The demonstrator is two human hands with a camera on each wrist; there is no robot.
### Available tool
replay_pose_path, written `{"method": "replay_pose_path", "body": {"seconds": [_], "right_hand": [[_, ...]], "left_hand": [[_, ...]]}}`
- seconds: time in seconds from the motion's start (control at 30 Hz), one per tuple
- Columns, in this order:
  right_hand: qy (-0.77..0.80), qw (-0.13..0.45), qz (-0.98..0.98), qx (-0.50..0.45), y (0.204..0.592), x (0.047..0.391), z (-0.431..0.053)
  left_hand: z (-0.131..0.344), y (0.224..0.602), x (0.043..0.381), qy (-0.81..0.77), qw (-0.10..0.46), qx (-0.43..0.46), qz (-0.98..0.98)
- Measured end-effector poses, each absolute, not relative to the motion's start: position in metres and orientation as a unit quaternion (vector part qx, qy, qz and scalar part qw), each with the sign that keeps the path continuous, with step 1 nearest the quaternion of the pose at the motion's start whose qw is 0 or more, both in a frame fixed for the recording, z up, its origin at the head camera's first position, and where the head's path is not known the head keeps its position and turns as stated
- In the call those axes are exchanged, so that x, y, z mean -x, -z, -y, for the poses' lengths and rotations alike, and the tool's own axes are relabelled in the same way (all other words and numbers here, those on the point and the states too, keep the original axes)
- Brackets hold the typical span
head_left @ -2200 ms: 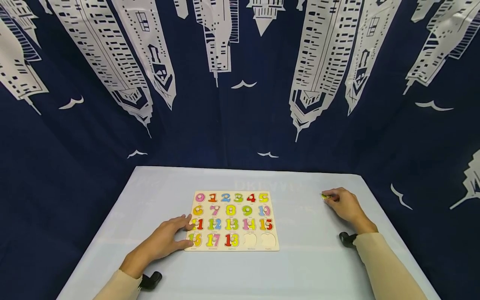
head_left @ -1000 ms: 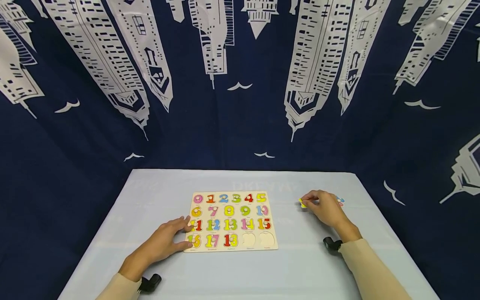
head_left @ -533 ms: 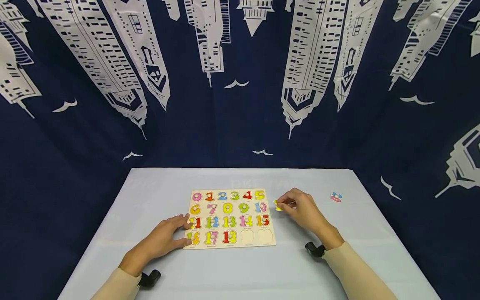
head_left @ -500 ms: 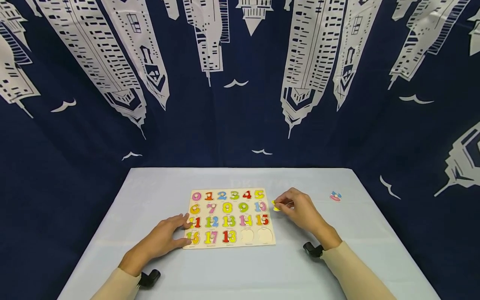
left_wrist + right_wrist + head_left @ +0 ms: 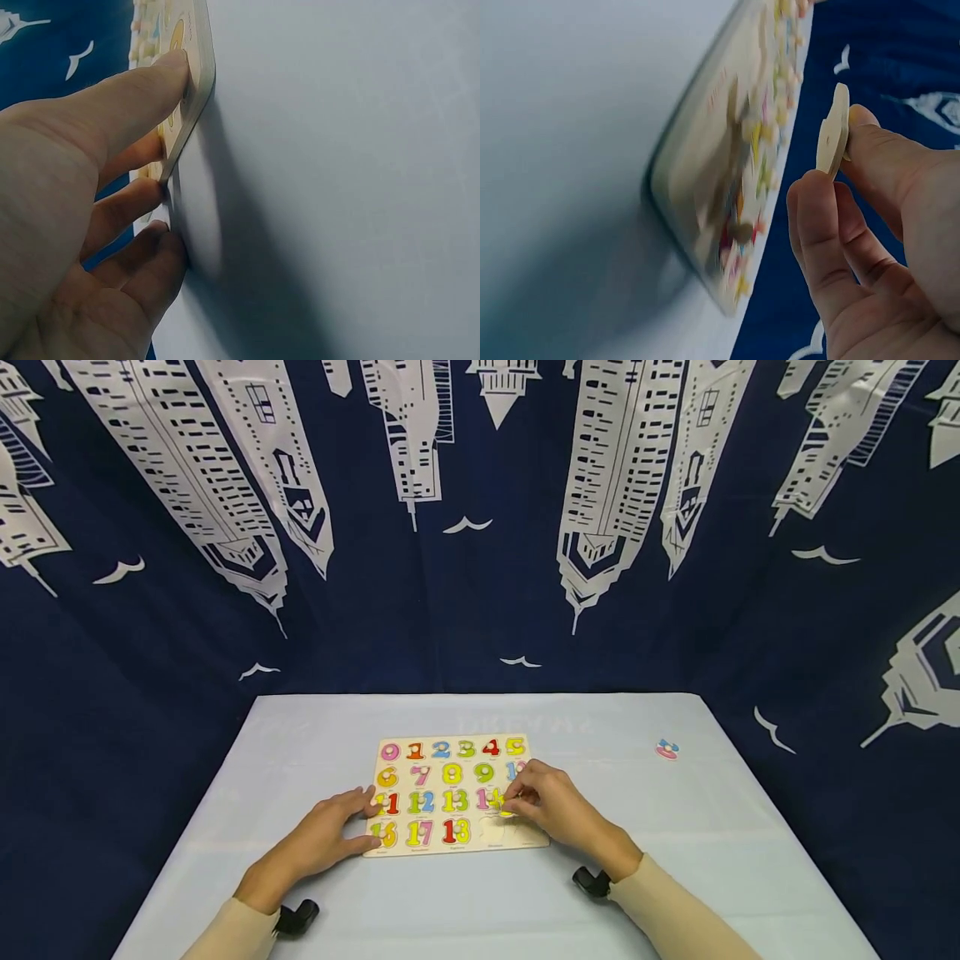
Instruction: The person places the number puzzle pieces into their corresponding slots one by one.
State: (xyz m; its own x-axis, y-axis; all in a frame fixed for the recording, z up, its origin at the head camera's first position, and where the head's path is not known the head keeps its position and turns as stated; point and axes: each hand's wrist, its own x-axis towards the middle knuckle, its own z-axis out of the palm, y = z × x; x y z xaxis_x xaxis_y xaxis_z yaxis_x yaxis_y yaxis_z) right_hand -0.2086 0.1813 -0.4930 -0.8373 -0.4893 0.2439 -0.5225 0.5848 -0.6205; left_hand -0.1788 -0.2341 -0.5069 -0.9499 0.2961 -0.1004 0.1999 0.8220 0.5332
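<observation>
A wooden number puzzle board [image 5: 472,847] lies on the white table, most of its recesses filled with coloured, knobbed number pieces. My left hand [image 5: 318,835] rests at its left edge, fingers loosely extended; in the left wrist view the thumb [image 5: 161,79] lies on the board's face near a corner. Over the board's lower right part, my right hand [image 5: 558,806] pinches a yellow number piece [image 5: 506,808] between thumb and fingers. The right wrist view shows this puzzle piece [image 5: 834,135] from its bare wooden underside, held above the board. The right hand partly hides the bottom-row recesses.
A blue and pink number piece [image 5: 667,749] lies alone on the table [image 5: 645,810] at the far right. Behind the table hangs a dark blue cloth [image 5: 450,610] printed with white buildings and birds. Each wrist carries a small black camera [image 5: 297,918].
The right hand has carried the yellow piece left from the table's right side to over the board, uncovering the blue and pink piece. The left hand stays at the board's edge.
</observation>
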Motion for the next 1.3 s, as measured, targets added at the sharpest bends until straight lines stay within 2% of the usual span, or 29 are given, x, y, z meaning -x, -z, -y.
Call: {"method": "replay_pose_path", "body": {"seconds": [0.4, 0.63, 0.8, 1.3], "right_hand": [[-0.298, 0.004, 0.895, -0.331, 0.506, 0.198, -0.151], [-0.309, 0.031, 0.879, -0.362, 0.513, 0.199, -0.155], [-0.293, -0.011, 0.895, -0.335, 0.502, 0.194, -0.153], [-0.299, -0.028, 0.903, -0.307, 0.506, 0.201, -0.153]], "left_hand": [[0.236, 0.505, 0.178, -0.267, 0.079, -0.145, -0.949], [0.236, 0.508, 0.178, -0.272, 0.083, -0.147, -0.947], [0.236, 0.506, 0.179, -0.270, 0.082, -0.150, -0.948], [0.237, 0.505, 0.178, -0.267, 0.080, -0.153, -0.948]]}}
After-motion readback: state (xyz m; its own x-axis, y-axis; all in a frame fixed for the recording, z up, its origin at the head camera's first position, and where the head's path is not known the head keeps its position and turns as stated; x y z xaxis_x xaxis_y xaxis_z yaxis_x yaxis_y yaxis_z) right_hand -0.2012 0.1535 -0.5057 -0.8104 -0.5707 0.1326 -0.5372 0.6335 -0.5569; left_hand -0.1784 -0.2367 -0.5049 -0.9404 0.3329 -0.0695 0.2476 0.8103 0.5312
